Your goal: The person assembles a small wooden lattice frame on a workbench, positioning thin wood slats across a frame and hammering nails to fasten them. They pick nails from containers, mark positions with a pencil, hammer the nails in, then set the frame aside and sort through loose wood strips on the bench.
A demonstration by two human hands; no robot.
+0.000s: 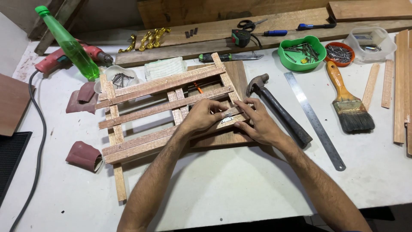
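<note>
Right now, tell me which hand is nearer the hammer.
Right. The right hand rests on the wooden slat frame just beside the hammer; the left hand lies farther left on the frame.

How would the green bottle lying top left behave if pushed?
The green bottle lies on its side across the drill, so it would probably roll off. It looks like thin clear plastic, likely light and easy to dent. Its smooth wall may slip in the fingers.
</note>
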